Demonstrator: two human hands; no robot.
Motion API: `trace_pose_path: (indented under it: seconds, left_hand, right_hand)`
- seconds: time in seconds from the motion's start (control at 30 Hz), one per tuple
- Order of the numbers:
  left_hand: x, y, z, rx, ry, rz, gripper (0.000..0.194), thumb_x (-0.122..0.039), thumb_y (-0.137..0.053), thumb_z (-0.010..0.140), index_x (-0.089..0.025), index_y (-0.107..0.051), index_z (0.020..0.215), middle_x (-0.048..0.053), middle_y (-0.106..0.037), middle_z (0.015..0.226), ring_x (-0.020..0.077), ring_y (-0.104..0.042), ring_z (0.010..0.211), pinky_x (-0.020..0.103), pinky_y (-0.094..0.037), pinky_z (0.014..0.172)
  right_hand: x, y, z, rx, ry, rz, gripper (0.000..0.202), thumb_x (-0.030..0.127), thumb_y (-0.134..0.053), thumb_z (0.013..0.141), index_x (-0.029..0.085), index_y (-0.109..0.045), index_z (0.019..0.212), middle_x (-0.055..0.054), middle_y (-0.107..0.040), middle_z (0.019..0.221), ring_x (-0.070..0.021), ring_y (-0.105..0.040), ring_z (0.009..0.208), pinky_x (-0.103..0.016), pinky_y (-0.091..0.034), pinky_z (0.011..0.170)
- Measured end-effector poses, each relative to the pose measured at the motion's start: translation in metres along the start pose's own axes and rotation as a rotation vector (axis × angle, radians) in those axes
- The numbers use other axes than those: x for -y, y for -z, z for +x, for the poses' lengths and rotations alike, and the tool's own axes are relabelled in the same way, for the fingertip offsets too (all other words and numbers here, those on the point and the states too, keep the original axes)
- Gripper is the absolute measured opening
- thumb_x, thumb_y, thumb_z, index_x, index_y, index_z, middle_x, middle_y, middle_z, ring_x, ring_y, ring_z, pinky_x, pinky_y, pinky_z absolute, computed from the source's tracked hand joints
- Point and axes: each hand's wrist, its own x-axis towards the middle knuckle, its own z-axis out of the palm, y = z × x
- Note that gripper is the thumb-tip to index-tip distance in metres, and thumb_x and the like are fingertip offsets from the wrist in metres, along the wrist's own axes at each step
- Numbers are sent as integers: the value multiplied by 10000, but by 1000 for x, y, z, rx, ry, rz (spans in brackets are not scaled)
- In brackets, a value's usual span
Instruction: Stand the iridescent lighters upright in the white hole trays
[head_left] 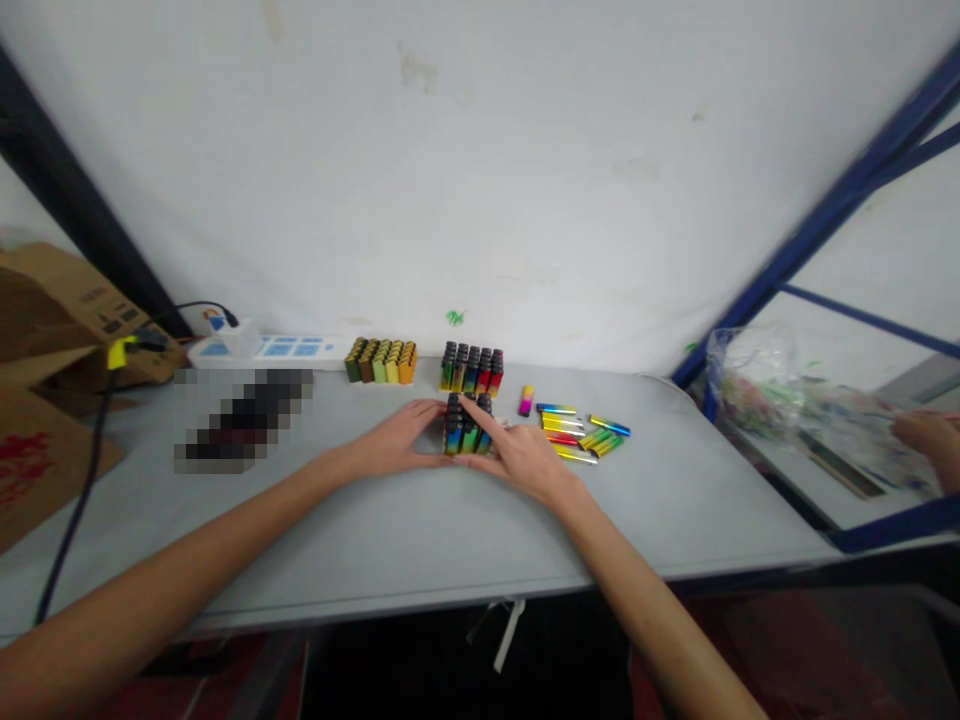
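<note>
Lighters [468, 438] with black tops stand upright in a packed block near the middle of the table [675, 500], directly between my hands. My left hand [394, 440] is clamped about the left end of this block, fingers to the far side, thumb along the near edge. My right hand [529, 458] is clamped about the right end, its index finger laid across the black tops and its thumb low at the near face. How firmly the far fingertips press I cannot fairly judge, as the block partly hides them.

Just beyond stands a second block [472, 370], also black-topped, its bodies running from green and yellow through blue to red. Farther left, a yellow and brown block [380, 362] stands near a white power strip [300, 348]. To the right of my right hand are a pink and yellow lighter [526, 398] and a scatter of shiny loose lighters [562, 426], the latter lying on their sides.

Cardboard boxes [45, 440] occupy the far left. On the right, past a blue frame [795, 240], are a clear plastic bag [754, 375] and another person's hand [930, 440].
</note>
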Motion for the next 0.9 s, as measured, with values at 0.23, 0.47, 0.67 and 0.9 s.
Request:
trace_pose_path:
  seconds: [0.23,0.47,0.67,0.9]
  left_hand:
    - [-1,1,0,7,11,32,764,-690,-701,832,-150,-562,1355,181,-613,1382,371,-568,1295,502,-424,1148]
    - [-4,3,0,34,22,57,775,-716,-656,850,-129,-551,1345,200,-600,1387,370,-553,1302,512,-410,1162]
    - [-6,5,1,34,29,51,757,-711,-658,844,-146,-559,1337,188,-611,1373,362,-560,1298,498,-412,1163]
    - [-6,6,1,19,49,9,762,-679,-708,811,-149,-573,1342,185,-605,1397,358,-561,1305,494,-411,1169]
  right_hand:
    - [-51,17,-6,-193,-73,209,606,511,-507,1036,258,-409,1578,36,-638,653,-164,-629,589,-248,-489,690]
    - [-151,34,-35,-142,-246,86,312,389,-684,933,175,-758,1149,-135,-735,1127,-243,-696,1009,-361,-526,952]
    - [-152,26,-33,39,-342,125,309,323,-694,935,168,-730,1200,-119,-762,1097,-224,-718,958,-319,-545,886]
    - [-141,26,-34,9,-345,257,255,256,-706,909,191,-720,1155,-61,-789,896,-191,-727,775,-290,-552,745]
